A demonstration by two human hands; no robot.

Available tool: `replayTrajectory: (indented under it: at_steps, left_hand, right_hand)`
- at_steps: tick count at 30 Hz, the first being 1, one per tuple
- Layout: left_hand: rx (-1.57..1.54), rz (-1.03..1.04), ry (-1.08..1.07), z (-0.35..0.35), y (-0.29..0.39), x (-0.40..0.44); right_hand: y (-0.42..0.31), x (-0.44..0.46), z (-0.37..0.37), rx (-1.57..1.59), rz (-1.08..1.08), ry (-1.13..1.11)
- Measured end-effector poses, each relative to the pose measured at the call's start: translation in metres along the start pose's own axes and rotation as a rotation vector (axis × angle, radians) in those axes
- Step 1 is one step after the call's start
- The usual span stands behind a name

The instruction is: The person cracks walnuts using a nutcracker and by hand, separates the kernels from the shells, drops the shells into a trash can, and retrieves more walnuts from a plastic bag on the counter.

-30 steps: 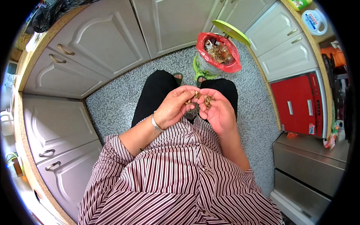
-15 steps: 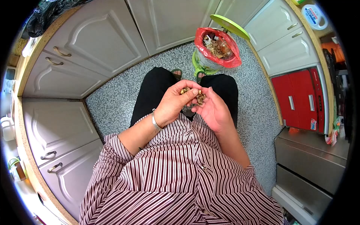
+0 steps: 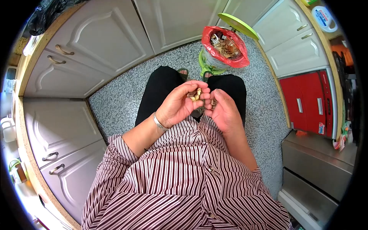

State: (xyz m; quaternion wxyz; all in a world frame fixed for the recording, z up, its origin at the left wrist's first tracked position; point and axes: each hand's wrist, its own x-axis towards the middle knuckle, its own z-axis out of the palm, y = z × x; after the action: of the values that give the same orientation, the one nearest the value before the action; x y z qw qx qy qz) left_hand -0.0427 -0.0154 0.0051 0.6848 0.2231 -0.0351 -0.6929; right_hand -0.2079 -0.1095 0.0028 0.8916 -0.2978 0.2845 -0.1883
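Both hands are close together over my lap. In the cupped palm of my left hand point(image 3: 177, 104), pale yellow, crinkled walnut kernels point(image 3: 197, 95) lie with some brown bits, the fingers curled around them. My right hand point(image 3: 227, 114) is right beside it, its fingers bent inward around brown walnut shell pieces point(image 3: 214, 103) that are partly hidden. The fingertips of the two hands meet or nearly meet. Beyond my knees stands a bin with a red bag point(image 3: 245, 57), holding brown shell scraps and plastic wrappers.
The bin's green lid point(image 3: 238, 25) is tipped up at the back. Pale cabinets point(image 3: 99, 38) line the left and far sides. On the right are a red-fronted appliance point(image 3: 306, 101) and steel drawers point(image 3: 318, 165). My knees point(image 3: 161, 86) flank the speckled floor point(image 3: 115, 99).
My hands have drawn slightly apart. The left palm has opened more, showing the pale kernels, while the brown pieces are now in the right fingers. The view has shifted slightly.
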Motion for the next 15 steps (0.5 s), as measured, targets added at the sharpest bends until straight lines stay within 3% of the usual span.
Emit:
replayTrajectory:
  at_steps: [5,10,12,15]
  left_hand:
    - [-0.194,-0.056,-0.078,-0.004,0.0,0.001]
    - [-0.17,-0.065,-0.067,-0.016,-0.004,0.005]
    - [-0.154,-0.082,-0.08,-0.015,-0.006,0.004]
    - [0.073,-0.068,0.186,0.002,-0.01,0.0]
  right_hand:
    - [-0.01,-0.004,0.007,-0.023,-0.099,0.092]
    - [-0.019,-0.011,0.021,-0.185,-0.17,0.063]
    - [-0.022,-0.016,0.036,-0.695,-0.271,0.115]
    - [-0.016,-0.012,0.043,-0.97,-0.43,0.049]
